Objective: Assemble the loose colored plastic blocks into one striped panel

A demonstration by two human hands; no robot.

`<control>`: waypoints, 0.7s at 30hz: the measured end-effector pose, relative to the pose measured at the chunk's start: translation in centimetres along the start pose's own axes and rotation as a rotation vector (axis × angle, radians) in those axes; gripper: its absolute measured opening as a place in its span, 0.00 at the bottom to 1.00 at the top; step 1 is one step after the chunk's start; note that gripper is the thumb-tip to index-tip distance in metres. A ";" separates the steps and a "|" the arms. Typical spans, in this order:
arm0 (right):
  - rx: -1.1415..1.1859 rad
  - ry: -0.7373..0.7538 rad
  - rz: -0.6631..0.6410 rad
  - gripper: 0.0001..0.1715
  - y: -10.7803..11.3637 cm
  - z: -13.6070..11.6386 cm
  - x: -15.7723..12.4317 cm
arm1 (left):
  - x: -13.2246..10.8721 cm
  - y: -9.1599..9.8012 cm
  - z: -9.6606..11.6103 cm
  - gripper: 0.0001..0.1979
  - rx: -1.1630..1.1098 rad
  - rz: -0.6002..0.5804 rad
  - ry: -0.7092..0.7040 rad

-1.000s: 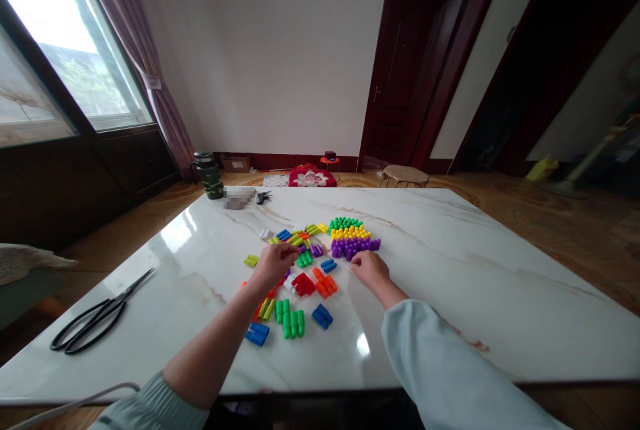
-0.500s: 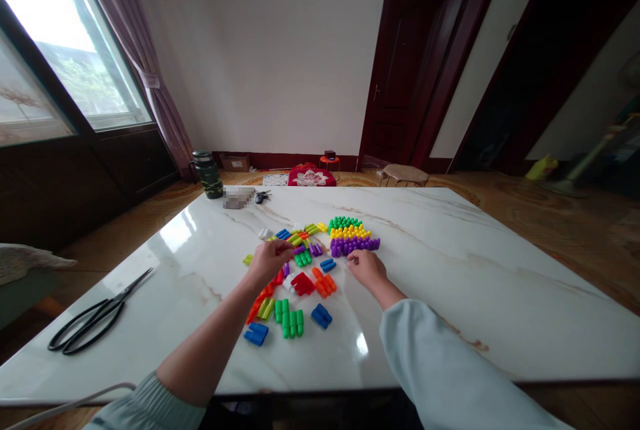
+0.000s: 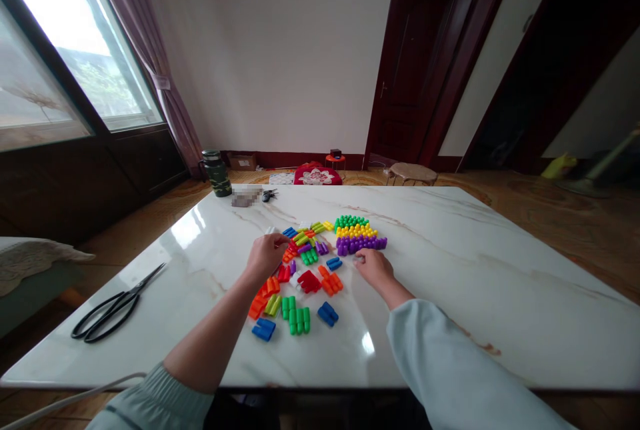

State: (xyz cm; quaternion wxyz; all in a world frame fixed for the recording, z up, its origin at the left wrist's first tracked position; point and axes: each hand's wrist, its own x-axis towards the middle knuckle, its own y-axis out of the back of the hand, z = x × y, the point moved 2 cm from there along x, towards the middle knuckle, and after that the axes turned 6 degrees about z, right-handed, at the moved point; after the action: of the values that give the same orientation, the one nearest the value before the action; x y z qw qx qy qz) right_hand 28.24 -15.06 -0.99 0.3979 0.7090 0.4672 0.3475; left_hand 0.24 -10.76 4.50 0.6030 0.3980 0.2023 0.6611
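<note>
My left hand [image 3: 267, 258] is at the left side of a loose pile of plastic building pieces, its fingers drawn together beside red pieces [image 3: 290, 253]. Whatever is between those fingertips is hidden. A purple piece [image 3: 305, 249] lies just right of them, near a green piece [image 3: 309, 256]. My right hand [image 3: 376, 267] has its fingers closed, with something small and pale at the tips that I cannot make out. Just beyond it stand grouped rows of purple pieces [image 3: 361, 245], yellow pieces [image 3: 356, 231] and green pieces [image 3: 351, 221]. A blue piece [image 3: 334, 263] lies left of this hand.
Black-handled scissors [image 3: 117, 307] lie at the table's left. A camouflage flask [image 3: 217, 174] and a small dark tool [image 3: 269, 195] stand or lie along the far edge. Nearer me are orange pieces [image 3: 330, 280], linked green pieces [image 3: 299, 320] and blue pieces [image 3: 327, 313].
The view has shifted, moving everything slightly right in the picture. My left hand has drawn left, away from the purple piece, which stays in the pile. My right hand stays near the purple rows.
</note>
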 end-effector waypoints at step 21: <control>0.408 0.218 0.067 0.09 5.4 -7.1 -4.0 | 1.3 -6.3 0.5 0.20 0.254 -0.192 -0.305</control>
State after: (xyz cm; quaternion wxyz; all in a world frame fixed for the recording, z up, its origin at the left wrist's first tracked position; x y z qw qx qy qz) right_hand 22.92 -18.49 6.48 0.1818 0.7479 0.5443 0.3335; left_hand 4.68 -8.44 0.38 0.6317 0.5453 0.2274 0.5019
